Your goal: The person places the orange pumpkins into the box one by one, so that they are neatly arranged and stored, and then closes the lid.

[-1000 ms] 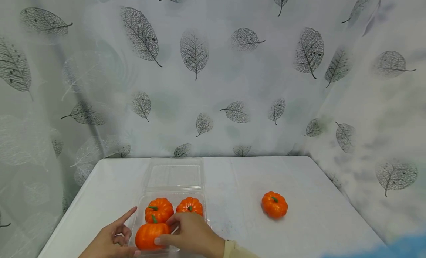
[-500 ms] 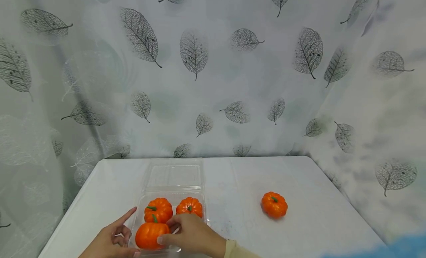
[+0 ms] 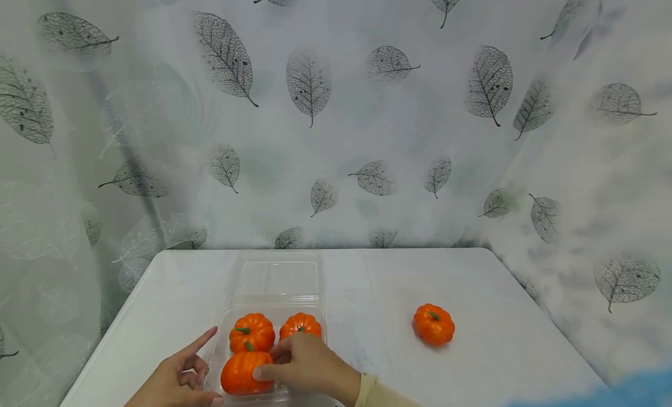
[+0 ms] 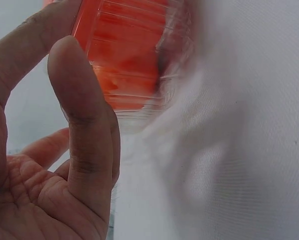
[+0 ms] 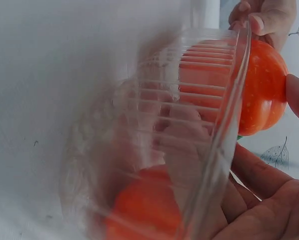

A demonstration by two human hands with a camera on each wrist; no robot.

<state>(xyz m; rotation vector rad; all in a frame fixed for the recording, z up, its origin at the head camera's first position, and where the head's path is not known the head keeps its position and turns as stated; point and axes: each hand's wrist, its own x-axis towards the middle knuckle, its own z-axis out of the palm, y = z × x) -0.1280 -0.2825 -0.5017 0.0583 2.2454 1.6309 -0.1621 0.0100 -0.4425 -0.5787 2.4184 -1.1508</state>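
Observation:
A clear plastic clamshell container (image 3: 280, 308) stands with its lid laid back on the table. My right hand (image 3: 314, 369) grips a small orange toy pumpkin (image 3: 242, 374) at the front left of the container, thumb on its near side and fingers behind. In the right wrist view this pumpkin (image 5: 264, 92) shows partly above the rim. Two more pumpkins sit in the container, one at the back left (image 3: 258, 331) and one at the back right (image 3: 299, 324), partly hidden by my right hand. At the front left corner, my left hand (image 3: 175, 375) touches the container, its index finger stretched out.
Another orange pumpkin (image 3: 433, 325) lies on the white table (image 3: 378, 290), right of the container. A leaf-patterned curtain (image 3: 336, 133) hangs behind the table and along its sides. Something blue and blurred (image 3: 630, 389) shows at the bottom right.
My right hand has shifted the gripped pumpkin slightly to the right inside the container. The left hand and the other pumpkins stay where they were.

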